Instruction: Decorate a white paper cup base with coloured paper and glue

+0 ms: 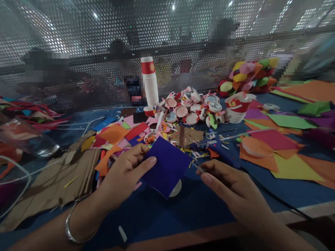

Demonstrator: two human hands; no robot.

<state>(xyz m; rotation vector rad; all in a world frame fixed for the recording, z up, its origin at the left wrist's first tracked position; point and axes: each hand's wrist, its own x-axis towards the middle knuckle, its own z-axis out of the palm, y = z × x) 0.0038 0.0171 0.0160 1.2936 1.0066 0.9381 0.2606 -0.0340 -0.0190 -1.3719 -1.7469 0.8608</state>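
My left hand (125, 172) pinches a dark blue square of paper (166, 165) by its left edge, thumb on top; a white round disc (176, 189) peeks out under the paper's lower corner. My right hand (230, 190) is closed around a thin metal tool (198, 167) whose tip touches the paper's right edge; a black cord (274, 198) runs away from this hand to the right. Both hands hover just above the blue table (183, 212). A metal bangle (72, 226) circles my left wrist.
Coloured paper scraps (117, 136) and cardboard (52, 177) lie to the left, large paper sheets (288, 153) to the right. Behind stand a stack of paper cups (149, 82), a pile of cut cup bases (191, 106) and folded paper shapes (248, 75). A perforated metal screen (167, 35) closes the back.
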